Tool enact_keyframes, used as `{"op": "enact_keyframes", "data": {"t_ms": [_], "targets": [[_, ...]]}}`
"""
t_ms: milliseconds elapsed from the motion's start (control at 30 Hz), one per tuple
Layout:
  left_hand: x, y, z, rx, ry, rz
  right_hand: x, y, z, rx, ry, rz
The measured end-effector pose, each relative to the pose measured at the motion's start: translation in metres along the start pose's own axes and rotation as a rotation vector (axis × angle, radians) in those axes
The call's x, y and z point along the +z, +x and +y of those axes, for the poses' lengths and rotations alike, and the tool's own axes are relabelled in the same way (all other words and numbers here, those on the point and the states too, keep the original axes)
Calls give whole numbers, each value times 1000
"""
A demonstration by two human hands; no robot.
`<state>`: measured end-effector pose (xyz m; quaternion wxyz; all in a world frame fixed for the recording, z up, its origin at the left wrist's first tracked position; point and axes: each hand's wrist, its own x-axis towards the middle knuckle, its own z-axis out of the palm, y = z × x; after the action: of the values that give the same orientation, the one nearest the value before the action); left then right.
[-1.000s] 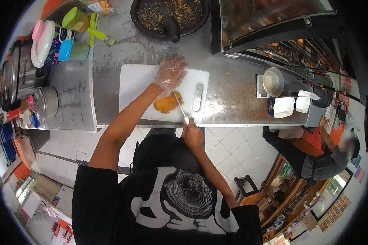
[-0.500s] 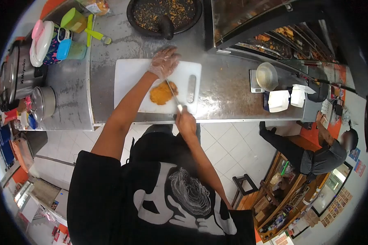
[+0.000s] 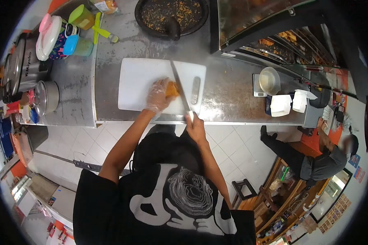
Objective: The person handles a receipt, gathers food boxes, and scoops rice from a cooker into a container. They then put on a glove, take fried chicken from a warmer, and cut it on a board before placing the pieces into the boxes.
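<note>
My left hand [image 3: 158,97], in a clear plastic glove, is closed over a golden-brown fried cutlet [image 3: 172,89] on the white cutting board [image 3: 141,73]. The palm and fingers cover much of the cutlet; its right part shows past the fingertips. In my right hand [image 3: 195,128] is the pale handle of a long kitchen knife [image 3: 179,81], fingers wrapped round it near the counter's front edge. The blade slants up and left across the board, just right of the cutlet, its tip near the board's far edge.
Beyond the board sits a dark stone mortar [image 3: 151,22] with a pestle. Plastic containers [image 3: 81,17] and a metal pot [image 3: 47,98] stand left. To the right are a bowl [image 3: 269,81] on a scale, white boxes [image 3: 281,105] and a glass display case. Another person [image 3: 325,161] is far right.
My left hand has come down from the board's far side onto the cutlet. The knife has moved right, off the cutlet, still in my right hand.
</note>
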<state>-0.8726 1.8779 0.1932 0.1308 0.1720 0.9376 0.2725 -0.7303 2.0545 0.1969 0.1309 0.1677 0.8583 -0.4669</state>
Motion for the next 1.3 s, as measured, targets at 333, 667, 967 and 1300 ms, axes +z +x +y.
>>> {"op": "enact_keyframes", "data": {"t_ms": [333, 667, 967, 1300], "targets": [[2, 11, -14, -107, -127, -182, 16, 0, 22, -82, 117, 58], [16, 8, -39, 188, -139, -51, 9, 2, 25, -78, 106, 32], [-8, 24, -23, 294, 243, -33, -1, 6, -10, 65, -308, -98], [-27, 27, -34, 335, 88, -68, -3, -1, -23, 85, -367, -127]]}}
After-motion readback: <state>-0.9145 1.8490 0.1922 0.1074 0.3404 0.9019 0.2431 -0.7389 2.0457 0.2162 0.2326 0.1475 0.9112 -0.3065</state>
